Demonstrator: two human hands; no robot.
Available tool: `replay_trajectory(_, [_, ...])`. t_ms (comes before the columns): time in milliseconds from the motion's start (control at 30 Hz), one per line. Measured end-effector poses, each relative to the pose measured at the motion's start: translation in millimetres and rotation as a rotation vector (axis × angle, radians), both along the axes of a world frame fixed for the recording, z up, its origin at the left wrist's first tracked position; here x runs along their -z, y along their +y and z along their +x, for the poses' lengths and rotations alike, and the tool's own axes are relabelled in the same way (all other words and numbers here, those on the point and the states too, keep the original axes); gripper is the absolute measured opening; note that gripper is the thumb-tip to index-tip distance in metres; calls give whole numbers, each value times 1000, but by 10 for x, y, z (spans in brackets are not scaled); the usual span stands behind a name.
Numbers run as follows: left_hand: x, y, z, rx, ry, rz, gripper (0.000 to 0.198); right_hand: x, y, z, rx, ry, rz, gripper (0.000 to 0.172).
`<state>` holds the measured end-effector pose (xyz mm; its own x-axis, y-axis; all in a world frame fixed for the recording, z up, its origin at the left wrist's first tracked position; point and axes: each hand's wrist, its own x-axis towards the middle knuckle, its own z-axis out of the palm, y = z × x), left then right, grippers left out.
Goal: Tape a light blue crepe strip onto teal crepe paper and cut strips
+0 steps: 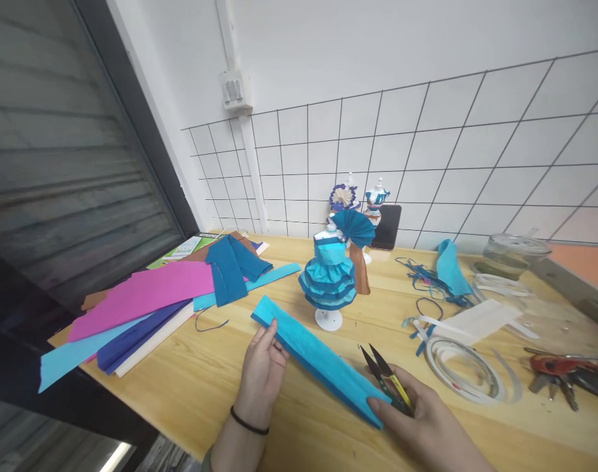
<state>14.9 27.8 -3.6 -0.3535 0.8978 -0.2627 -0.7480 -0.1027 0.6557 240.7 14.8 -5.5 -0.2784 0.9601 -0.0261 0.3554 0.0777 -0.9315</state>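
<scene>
Between my two hands stretches a long folded strip of turquoise crepe paper [318,357], slanting down to the right above the table. My left hand [264,364] pinches its upper left end, thumb on top. At the lower right end, my right hand [417,413] grips the strip with the thumb. That same hand also holds black-and-yellow thread snips [385,377], blades apart and pointing up. Just beyond the strip stands a small white dress form [328,320] wearing a tiered turquoise and teal paper dress [327,275]. A teal pleated paper fan [354,227] sits at its shoulder.
Crepe paper sheets [146,295] in pink, blue and white lie piled on the left. On the right are a roll of white tape [463,370], paper scraps [427,275], keys [559,377] and a glass jar [515,255]. A phone [386,227] leans on the wall behind more dress forms.
</scene>
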Motion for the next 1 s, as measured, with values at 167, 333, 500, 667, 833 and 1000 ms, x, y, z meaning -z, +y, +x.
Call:
replay_trajectory(167, [-44,4,15,1,10,11,5,-11,11,8,0,-23,-27,37])
replay_trajectory(333, [-37,1,2,-17,11,-1,6,7,48,47,-12,-80,-55,32])
replay_trajectory(500, [-55,-13,12,25,7,11,7,9,141,177,44,-167,34,21])
replay_trajectory(667, [-154,-86,78,246,13,101,4,-26,346,387,191,-87,98,19])
replay_trajectory(833, [-211,-210,121,529,225,226,7,-131,507,586,391,34,157,18])
replay_trajectory(1000, [-194,-244,232,826,610,283,5,-192,581,741,535,202,156,20])
